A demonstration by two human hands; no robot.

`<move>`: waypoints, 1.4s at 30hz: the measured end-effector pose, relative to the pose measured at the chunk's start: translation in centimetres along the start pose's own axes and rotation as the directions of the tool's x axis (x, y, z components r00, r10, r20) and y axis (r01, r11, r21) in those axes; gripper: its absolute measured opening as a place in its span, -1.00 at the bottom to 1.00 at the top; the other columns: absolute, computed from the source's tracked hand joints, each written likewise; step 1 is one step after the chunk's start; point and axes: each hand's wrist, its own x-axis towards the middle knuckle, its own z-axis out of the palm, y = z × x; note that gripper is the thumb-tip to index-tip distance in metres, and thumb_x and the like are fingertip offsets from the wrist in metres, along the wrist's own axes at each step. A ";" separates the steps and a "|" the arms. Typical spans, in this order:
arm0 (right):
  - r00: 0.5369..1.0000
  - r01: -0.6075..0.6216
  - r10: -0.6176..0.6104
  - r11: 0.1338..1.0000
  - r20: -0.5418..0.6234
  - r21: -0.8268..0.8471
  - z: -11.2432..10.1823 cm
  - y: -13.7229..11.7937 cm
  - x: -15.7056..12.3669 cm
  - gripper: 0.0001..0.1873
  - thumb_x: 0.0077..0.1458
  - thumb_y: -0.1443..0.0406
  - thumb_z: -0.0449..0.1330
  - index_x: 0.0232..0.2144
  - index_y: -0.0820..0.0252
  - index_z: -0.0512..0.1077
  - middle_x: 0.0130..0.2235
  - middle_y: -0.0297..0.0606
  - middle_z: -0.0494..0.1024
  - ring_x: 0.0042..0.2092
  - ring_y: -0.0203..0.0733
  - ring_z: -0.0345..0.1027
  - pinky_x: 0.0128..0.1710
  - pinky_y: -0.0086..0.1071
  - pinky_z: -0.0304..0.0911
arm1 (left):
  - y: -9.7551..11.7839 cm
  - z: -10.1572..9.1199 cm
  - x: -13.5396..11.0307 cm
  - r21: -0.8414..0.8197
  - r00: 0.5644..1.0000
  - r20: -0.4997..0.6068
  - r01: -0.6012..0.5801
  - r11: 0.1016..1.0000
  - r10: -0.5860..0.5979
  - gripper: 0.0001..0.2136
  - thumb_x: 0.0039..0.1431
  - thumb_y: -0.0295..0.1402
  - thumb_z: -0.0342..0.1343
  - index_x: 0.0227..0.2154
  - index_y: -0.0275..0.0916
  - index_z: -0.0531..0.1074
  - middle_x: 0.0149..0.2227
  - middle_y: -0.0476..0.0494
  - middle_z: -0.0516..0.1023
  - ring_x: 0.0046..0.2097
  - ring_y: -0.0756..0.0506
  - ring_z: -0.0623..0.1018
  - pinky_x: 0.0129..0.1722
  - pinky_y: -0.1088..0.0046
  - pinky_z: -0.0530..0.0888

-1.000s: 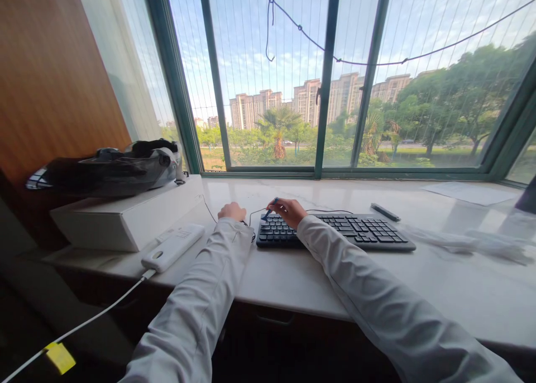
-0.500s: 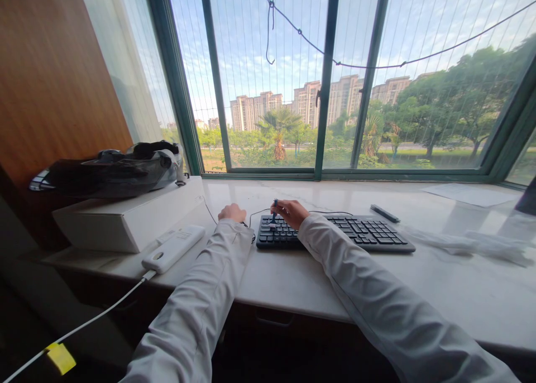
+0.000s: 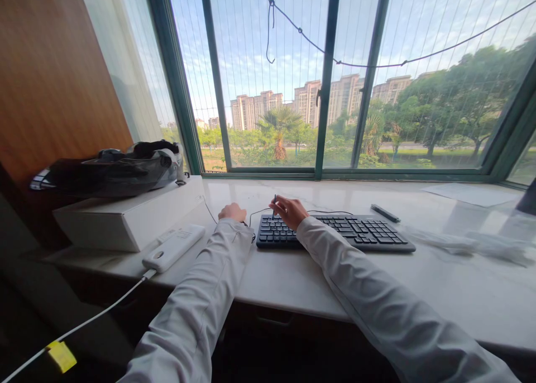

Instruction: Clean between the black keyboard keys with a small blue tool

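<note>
A black keyboard (image 3: 347, 231) lies on the pale stone sill (image 3: 293, 277) under the window. My right hand (image 3: 290, 211) hovers over the keyboard's left end, fingers pinched on a small blue tool (image 3: 274, 204) that stands nearly upright with its tip on the keys. Just left of the keyboard my left hand (image 3: 232, 211) rests on the sill as a closed fist; what it holds, if anything, is hidden. A thin black cable (image 3: 255, 214) runs between the two hands.
A white box (image 3: 125, 218) with a dark bag (image 3: 109, 171) on it stands at the left. A white power bank (image 3: 172, 247) with a white cord lies near the front edge. A small black stick (image 3: 385, 212) and crumpled clear plastic (image 3: 464, 242) lie to the right.
The blue tool in my right hand has swung from slanted to nearly upright over the keyboard's left keys. My left hand has stayed put.
</note>
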 end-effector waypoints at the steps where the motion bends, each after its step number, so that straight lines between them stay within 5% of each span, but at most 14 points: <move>1: 1.000 0.021 -0.020 1.000 0.013 -0.012 0.1 0.0 -0.1 -0.72 0.25 0.14 -0.01 -0.32 0.18 0.37 -0.47 -0.34 0.53 -0.48 -0.37 0.30 -0.39 -0.52 0.10 | 0.0 0.0 0.0 0.001 1.000 -0.001 0.000 1.000 0.000 -0.62 0.00 -0.18 0.06 -0.16 -0.30 0.47 -0.08 -0.45 0.50 -0.03 -0.29 0.45 -0.21 0.29 0.35; 6: 0.990 0.120 -0.115 0.992 0.084 -0.050 0.7 -0.2 -0.4 -0.74 0.24 0.16 0.00 -0.32 0.19 0.38 -0.45 -0.29 0.52 -0.43 -0.33 0.32 -0.38 -0.50 0.10 | 0.0 0.0 0.0 0.001 1.000 -0.006 -0.004 1.000 0.004 -0.64 -0.01 -0.19 0.07 -0.19 -0.29 0.47 -0.10 -0.43 0.51 -0.04 -0.30 0.46 -0.22 0.28 0.35; 14: 0.986 0.046 -0.057 0.996 0.154 0.075 0.5 -1.5 -0.5 -0.77 0.23 0.20 0.01 -0.39 0.17 0.37 -0.51 -0.35 0.53 -0.49 -0.36 0.33 -0.41 -0.51 0.12 | -0.1 0.1 0.1 -0.003 1.000 -0.004 -0.009 1.000 0.009 -0.66 -0.02 -0.19 0.08 -0.22 -0.29 0.48 -0.14 -0.42 0.53 -0.06 -0.29 0.47 -0.26 0.30 0.35; 23: 0.996 0.088 -0.089 0.994 -0.011 -0.063 0.0 -0.5 -0.3 -0.74 0.26 0.19 -0.04 -0.33 0.19 0.37 -0.45 -0.26 0.50 -0.44 -0.31 0.32 -0.37 -0.46 0.14 | -0.1 0.1 0.0 -0.001 1.000 -0.005 -0.011 1.000 0.011 -0.66 -0.01 -0.18 0.06 -0.23 -0.29 0.49 -0.12 -0.41 0.53 -0.06 -0.29 0.47 -0.24 0.29 0.36; 42: 0.994 0.061 -0.055 0.996 0.094 -0.066 0.4 -0.1 -0.5 -0.77 0.25 0.23 -0.02 -0.37 0.18 0.35 -0.51 -0.34 0.47 -0.47 -0.35 0.31 -0.40 -0.50 0.07 | 0.0 -0.1 -0.1 -0.010 1.000 0.004 -0.002 1.000 0.002 -0.63 -0.02 -0.16 0.07 -0.19 -0.27 0.49 -0.10 -0.42 0.51 -0.03 -0.29 0.46 -0.22 0.28 0.35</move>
